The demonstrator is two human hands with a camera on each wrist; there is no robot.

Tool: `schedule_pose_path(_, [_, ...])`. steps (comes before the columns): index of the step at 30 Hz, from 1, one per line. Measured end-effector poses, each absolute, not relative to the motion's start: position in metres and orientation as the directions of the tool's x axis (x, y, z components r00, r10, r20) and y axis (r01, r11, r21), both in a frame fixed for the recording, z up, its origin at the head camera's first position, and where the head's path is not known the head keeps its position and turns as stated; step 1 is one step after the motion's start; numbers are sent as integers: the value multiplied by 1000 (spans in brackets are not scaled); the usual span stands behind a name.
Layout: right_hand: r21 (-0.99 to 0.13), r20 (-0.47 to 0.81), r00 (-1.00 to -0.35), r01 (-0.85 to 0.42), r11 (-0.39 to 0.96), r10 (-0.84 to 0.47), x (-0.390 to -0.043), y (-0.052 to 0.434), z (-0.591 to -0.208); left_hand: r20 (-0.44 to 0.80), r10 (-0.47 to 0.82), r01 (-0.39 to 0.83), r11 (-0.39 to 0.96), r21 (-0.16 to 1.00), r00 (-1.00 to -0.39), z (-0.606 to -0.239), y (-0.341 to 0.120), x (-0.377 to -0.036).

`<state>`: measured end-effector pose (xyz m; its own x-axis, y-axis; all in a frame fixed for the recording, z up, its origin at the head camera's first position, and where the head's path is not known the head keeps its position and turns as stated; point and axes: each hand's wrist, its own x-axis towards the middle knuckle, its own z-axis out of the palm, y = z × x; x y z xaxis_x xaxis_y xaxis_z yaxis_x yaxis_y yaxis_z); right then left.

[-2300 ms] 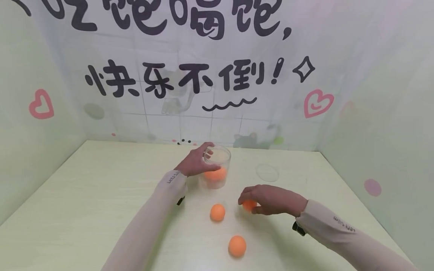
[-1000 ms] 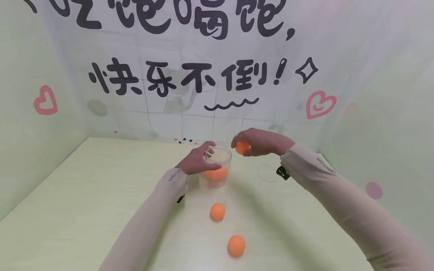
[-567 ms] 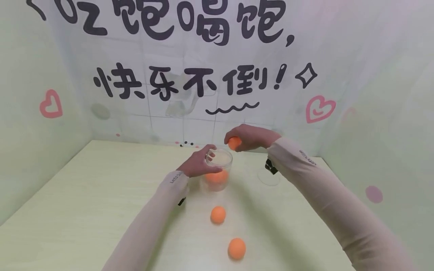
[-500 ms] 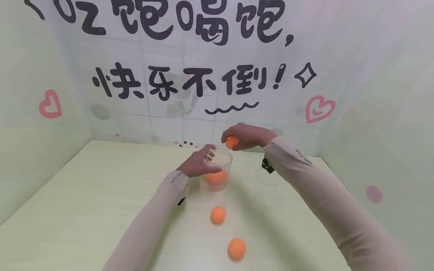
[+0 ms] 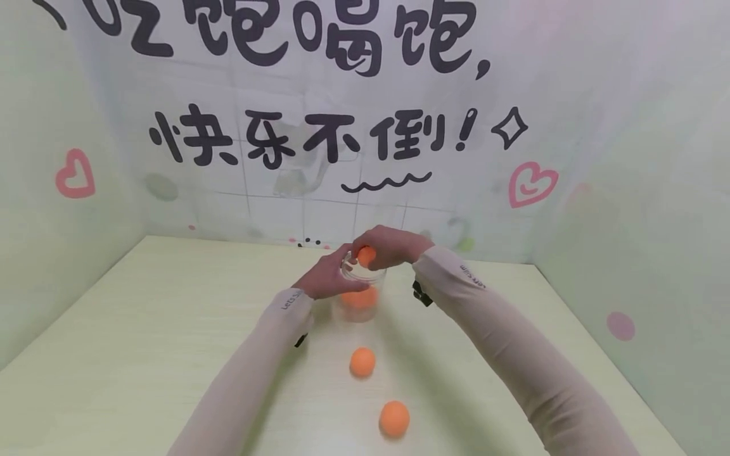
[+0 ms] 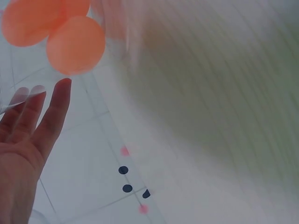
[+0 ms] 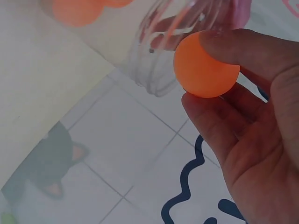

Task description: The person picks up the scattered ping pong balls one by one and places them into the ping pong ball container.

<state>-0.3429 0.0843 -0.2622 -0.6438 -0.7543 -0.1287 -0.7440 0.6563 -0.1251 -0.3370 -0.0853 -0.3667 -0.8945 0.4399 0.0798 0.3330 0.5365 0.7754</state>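
Head view shows my right hand (image 5: pixel 393 248) holding a small orange plastic ball (image 5: pixel 366 256) right over the mouth of the clear round plastic jar (image 5: pixel 360 292), which stands upright on the pale green wood-grain tabletop (image 5: pixel 142 329). In the right wrist view the fingers (image 7: pixel 219 126) are curled under that ball (image 7: pixel 206 64) with the thumb pressed on its top, a light pinch closed only as far as the ball's width. My left hand (image 5: pixel 326 280) wraps the jar's side near the rim; through the left wrist camera its fingers (image 6: pixel 52 114) look fairly straight along the clear wall, so I judge it a loose steadying hold rather than a squeeze.

I read the ball as very light, hollow, smooth and stiff, the kind that bounces and rolls away at a touch. A gentle pinch across its widest part, as now, should be enough; more force would only make it squirt out. The jar looks thin-walled and light too, so it could tip or skid unless held at the side.

Another orange ball (image 5: pixel 359 297) already lies inside the jar. Two more orange balls rest on the tabletop nearer to me, one (image 5: pixel 362 362) just in front of the jar and one (image 5: pixel 394 418) closer still, well apart from both hands.
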Motion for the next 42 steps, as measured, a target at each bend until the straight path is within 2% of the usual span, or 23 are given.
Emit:
schedule_pose_path(5, [-108, -189, -662, -720, 685, -725, -345, 81, -273, 104, 432, 354, 552, 755, -896, -371, -86, -339])
schedule_pose_path(15, [-102, -224, -682, -694, 713, -696, -346, 81, -274, 123, 438, 373, 550, 747, -890, -372, -82, -341])
schedule_pose_path(22, [-133, -238, -678, -686, 715, -695, -344, 81, -276, 67, 436, 330, 563, 758, -898, -368, -83, -337])
schedule_pose_path(42, [-115, -179, -651, -731, 673, -738, -344, 87, -272, 81, 433, 335, 550, 765, -898, -371, -83, -338])
